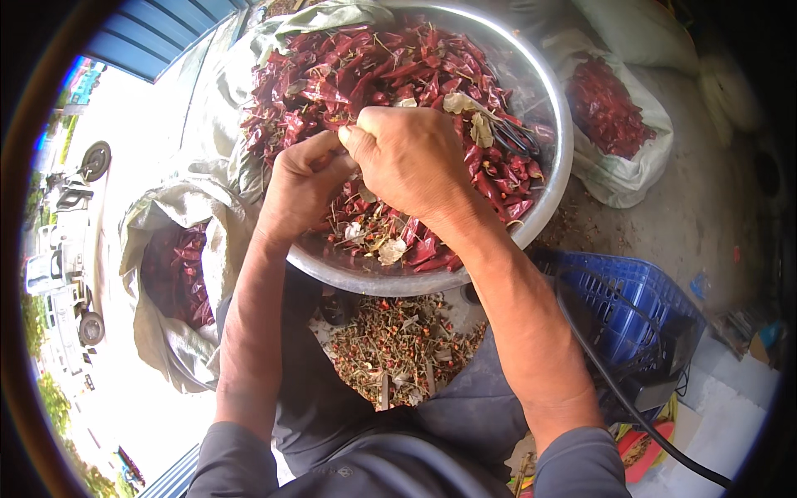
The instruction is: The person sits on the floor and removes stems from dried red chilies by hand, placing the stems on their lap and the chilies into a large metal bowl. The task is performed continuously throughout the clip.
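Observation:
A wide metal basin (556,149) holds a heap of dried red chili peppers (429,59), with stems and dry leaf scraps among them. Over the middle of the heap, my left hand (308,183) and my right hand (405,159) meet at thumbs and fingers. Both are curled; a bit of red shows inside my left hand, apparently a chili pepper. What my right fingers grip is hidden behind its knuckles. Scissors with dark handles (517,136) lie on the peppers at the right, beside a pale dry leaf (461,103).
Woven sacks of red chilies stand left (140,249) and upper right (660,146). Chili stems and scraps (405,348) lie heaped between my legs. A blue plastic crate (622,274) with a black cable (613,373) is at lower right. Vehicles are parked outside at far left.

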`<move>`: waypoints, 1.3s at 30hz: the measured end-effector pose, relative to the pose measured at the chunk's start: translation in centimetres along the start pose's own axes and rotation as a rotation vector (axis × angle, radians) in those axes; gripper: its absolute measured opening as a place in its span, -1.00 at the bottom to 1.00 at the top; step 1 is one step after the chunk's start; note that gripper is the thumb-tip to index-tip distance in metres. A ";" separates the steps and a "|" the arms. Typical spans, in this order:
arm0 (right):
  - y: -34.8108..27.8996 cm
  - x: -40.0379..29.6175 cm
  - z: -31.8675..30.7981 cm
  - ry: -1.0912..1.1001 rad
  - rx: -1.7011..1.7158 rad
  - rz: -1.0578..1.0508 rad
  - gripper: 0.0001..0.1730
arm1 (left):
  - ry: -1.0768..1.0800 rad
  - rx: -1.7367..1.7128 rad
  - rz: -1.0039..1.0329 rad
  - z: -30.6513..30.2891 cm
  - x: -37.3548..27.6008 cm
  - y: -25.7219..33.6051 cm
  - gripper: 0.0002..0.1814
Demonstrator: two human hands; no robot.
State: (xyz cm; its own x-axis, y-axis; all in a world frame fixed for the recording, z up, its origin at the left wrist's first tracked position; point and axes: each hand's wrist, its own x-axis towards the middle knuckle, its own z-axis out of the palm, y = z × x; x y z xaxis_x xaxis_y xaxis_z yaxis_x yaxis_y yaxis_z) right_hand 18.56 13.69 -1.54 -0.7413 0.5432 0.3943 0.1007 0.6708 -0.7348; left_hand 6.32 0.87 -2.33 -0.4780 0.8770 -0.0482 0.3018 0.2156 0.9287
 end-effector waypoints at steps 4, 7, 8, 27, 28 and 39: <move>0.1 1.2 -0.3 0.072 0.613 0.244 -0.68 | -0.050 -0.585 -0.062 -0.8 -0.4 -1.4 -0.92; 0.3 2.5 -4.1 0.189 1.193 0.346 -0.68 | 0.115 -0.660 -0.105 0.3 0.7 -4.5 -0.92; 1.2 2.6 -4.6 0.193 1.287 0.346 -0.71 | 0.072 -0.570 -0.113 0.8 1.1 -5.4 -0.92; 1.5 2.0 -4.9 0.165 1.029 0.581 -0.77 | -0.079 0.733 0.037 4.1 3.5 -16.8 -0.83; 2.6 1.9 -4.7 0.203 0.782 0.525 -0.68 | 0.026 0.365 -0.052 4.9 3.6 -13.1 -0.77; 0.6 1.2 -2.0 -0.189 -0.131 0.065 -0.48 | 0.038 -0.367 -0.099 1.3 1.2 0.2 -0.77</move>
State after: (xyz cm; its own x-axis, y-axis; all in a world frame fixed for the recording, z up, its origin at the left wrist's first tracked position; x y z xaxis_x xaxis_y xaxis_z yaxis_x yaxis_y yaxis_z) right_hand 19.09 15.76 -0.45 -0.8402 0.4914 0.2291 0.2286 0.7042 -0.6722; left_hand 6.84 2.54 -2.72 -0.5225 0.8416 -0.1368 -0.0591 0.1243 0.9905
